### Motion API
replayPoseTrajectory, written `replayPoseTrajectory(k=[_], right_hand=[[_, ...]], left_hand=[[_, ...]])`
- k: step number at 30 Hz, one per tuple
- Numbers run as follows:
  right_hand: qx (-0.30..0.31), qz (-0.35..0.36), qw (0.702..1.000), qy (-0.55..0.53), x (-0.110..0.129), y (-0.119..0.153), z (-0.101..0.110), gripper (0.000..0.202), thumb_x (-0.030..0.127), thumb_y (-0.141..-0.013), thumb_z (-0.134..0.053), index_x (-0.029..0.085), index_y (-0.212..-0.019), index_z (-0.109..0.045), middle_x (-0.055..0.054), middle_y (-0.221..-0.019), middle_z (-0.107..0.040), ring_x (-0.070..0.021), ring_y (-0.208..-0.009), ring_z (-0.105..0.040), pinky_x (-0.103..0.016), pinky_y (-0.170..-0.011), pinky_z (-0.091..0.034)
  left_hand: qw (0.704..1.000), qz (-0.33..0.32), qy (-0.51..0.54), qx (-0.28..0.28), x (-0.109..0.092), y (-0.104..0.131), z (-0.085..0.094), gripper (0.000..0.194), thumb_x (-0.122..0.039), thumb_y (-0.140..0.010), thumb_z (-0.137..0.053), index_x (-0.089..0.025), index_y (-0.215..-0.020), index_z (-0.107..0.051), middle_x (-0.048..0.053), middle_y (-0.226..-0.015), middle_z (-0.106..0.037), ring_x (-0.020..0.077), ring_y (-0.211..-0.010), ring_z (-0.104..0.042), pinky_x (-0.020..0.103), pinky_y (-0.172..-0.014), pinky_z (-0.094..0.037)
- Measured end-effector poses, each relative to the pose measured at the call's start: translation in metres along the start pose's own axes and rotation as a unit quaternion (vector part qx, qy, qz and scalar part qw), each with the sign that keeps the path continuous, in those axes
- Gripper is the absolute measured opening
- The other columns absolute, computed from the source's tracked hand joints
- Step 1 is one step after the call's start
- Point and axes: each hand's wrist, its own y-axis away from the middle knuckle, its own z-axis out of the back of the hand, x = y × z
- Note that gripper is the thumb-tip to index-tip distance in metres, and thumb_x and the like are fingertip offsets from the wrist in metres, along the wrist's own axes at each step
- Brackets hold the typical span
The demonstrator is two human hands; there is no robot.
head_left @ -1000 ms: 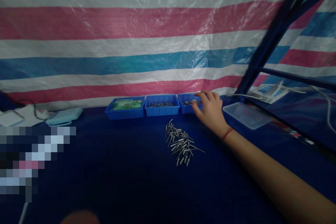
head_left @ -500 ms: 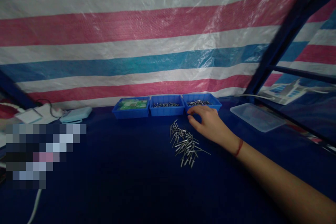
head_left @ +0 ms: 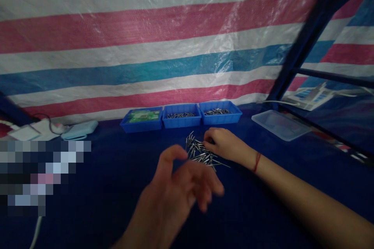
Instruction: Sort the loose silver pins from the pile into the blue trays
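Note:
A loose pile of silver blind rivets (head_left: 201, 156) lies on the dark blue tabletop. At its right edge is my right hand (head_left: 223, 142), palm down with a red string on the wrist. Its thumb and index finger are curled together against the rivets; anything between the tips is too small to make out. My left hand (head_left: 181, 183) hovers in front of the pile, blurred, fingers apart and holding nothing, hiding the nearest rivets. Behind the pile stand a right blue bin (head_left: 233, 118) and a middle blue bin (head_left: 181, 123), both with rivets inside.
A left blue bin (head_left: 142, 126) holds a green and clear bag. To the right lies a translucent plastic lid (head_left: 280, 124). A light blue case (head_left: 80, 129) and white cables sit at left. A striped tarp (head_left: 163, 27) hangs behind; a dark metal frame (head_left: 300, 42) rises at right.
My left hand has come into view from below, in front of the pile. My right hand has moved back from the right bin's front down to the rivet pile, its fingers curling in.

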Motion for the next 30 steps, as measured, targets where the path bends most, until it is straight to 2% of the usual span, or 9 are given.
replayPoseTrajectory(k=[3, 5, 7, 8, 14, 18, 21, 25, 30], right_hand=[[-0.008, 0.004, 1.000, -0.018, -0.001, 0.000, -0.004, 0.014, 0.019, -0.078, -0.051, 0.015, -0.074, -0.064, -0.005, -0.071, -0.062, -0.0132, -0.061, -0.056, -0.026, -0.056, -0.037], [-0.018, 0.013, 0.999, -0.027, 0.000, 0.000, -0.006, 0.013, 0.022, -0.079, -0.053, 0.016, -0.078, -0.065, -0.005, -0.075, -0.062, -0.0142, -0.065, -0.057, -0.026, -0.058, -0.039], [-0.030, 0.025, 0.999, -0.032, 0.001, 0.001, -0.009, 0.015, 0.025, -0.080, -0.055, 0.017, -0.085, -0.066, -0.006, -0.080, -0.062, -0.0155, -0.070, -0.058, -0.028, -0.062, -0.041], [-0.036, 0.030, 0.998, -0.033, 0.002, 0.000, -0.010, 0.015, 0.026, -0.080, -0.056, 0.017, -0.087, -0.067, -0.006, -0.081, -0.062, -0.0160, -0.072, -0.058, -0.028, -0.064, -0.042], [-0.055, 0.046, 0.997, -0.032, 0.008, -0.004, -0.019, 0.017, 0.018, -0.084, -0.051, 0.018, -0.083, -0.067, -0.005, -0.080, -0.061, -0.0156, -0.076, -0.056, -0.030, -0.070, -0.041], [-0.063, 0.060, 0.996, -0.028, 0.013, -0.004, -0.017, 0.017, 0.019, -0.085, -0.049, 0.017, -0.079, -0.065, -0.005, -0.080, -0.060, -0.0161, -0.076, -0.053, -0.032, -0.071, -0.039], [-0.073, 0.095, 0.993, -0.019, 0.020, 0.000, -0.011, 0.017, 0.022, -0.087, -0.048, 0.017, -0.082, -0.063, -0.005, -0.082, -0.059, -0.0170, -0.080, -0.053, -0.032, -0.072, -0.038], [-0.093, 0.118, 0.987, -0.057, 0.029, 0.005, -0.002, 0.014, 0.022, -0.088, -0.047, 0.018, -0.087, -0.059, -0.005, -0.087, -0.060, -0.0179, -0.084, -0.053, -0.034, -0.075, -0.040], [-0.112, 0.106, 0.961, -0.230, 0.039, 0.009, 0.002, 0.009, 0.021, -0.087, -0.049, 0.018, -0.085, -0.057, -0.004, -0.085, -0.059, -0.0137, -0.078, -0.056, -0.029, -0.070, -0.046]], left_hand=[[0.990, -0.056, -0.123, -0.028, -0.009, -0.050, -0.005, 0.016, -0.032, -0.091, -0.043, -0.022, -0.102, -0.049, 0.003, -0.084, -0.061, 0.0150, -0.072, -0.054, 0.030, -0.066, -0.043], [0.957, -0.127, -0.255, -0.049, -0.003, -0.076, 0.003, 0.013, -0.030, -0.088, -0.047, -0.021, -0.097, -0.049, 0.001, -0.082, -0.059, 0.0151, -0.073, -0.053, 0.030, -0.068, -0.042], [0.919, -0.164, -0.354, -0.047, 0.007, -0.091, 0.016, 0.013, -0.026, -0.088, -0.046, -0.020, -0.098, -0.050, 0.002, -0.087, -0.059, 0.0159, -0.081, -0.056, 0.030, -0.071, -0.042], [0.914, -0.169, -0.366, -0.045, 0.012, -0.095, 0.022, 0.013, -0.025, -0.087, -0.048, -0.020, -0.099, -0.050, 0.002, -0.086, -0.059, 0.0159, -0.080, -0.056, 0.029, -0.070, -0.042], [0.878, -0.195, -0.435, -0.029, 0.018, -0.090, 0.030, 0.015, -0.019, -0.087, -0.047, -0.019, -0.102, -0.053, 0.002, -0.086, -0.061, 0.0157, -0.078, -0.057, 0.028, -0.066, -0.042], [0.826, -0.244, -0.508, -0.009, 0.018, -0.088, 0.029, 0.022, -0.018, -0.085, -0.052, -0.019, -0.107, -0.055, 0.005, -0.100, -0.060, 0.0197, -0.094, -0.055, 0.036, -0.082, -0.042], [0.798, -0.266, -0.541, 0.001, 0.019, -0.088, 0.030, 0.015, -0.022, -0.087, -0.053, -0.019, -0.100, -0.060, 0.006, -0.101, -0.058, 0.0210, -0.098, -0.052, 0.039, -0.089, -0.040], [0.803, -0.277, -0.528, 0.009, 0.019, -0.085, 0.031, 0.011, -0.021, -0.088, -0.050, -0.017, -0.086, -0.059, 0.006, -0.097, -0.056, 0.0203, -0.095, -0.052, 0.038, -0.088, -0.041], [0.845, -0.265, -0.463, 0.047, 0.015, -0.078, 0.028, 0.017, -0.020, -0.092, -0.041, -0.019, -0.090, -0.058, 0.006, -0.101, -0.054, 0.0195, -0.100, -0.051, 0.037, -0.091, -0.039]])
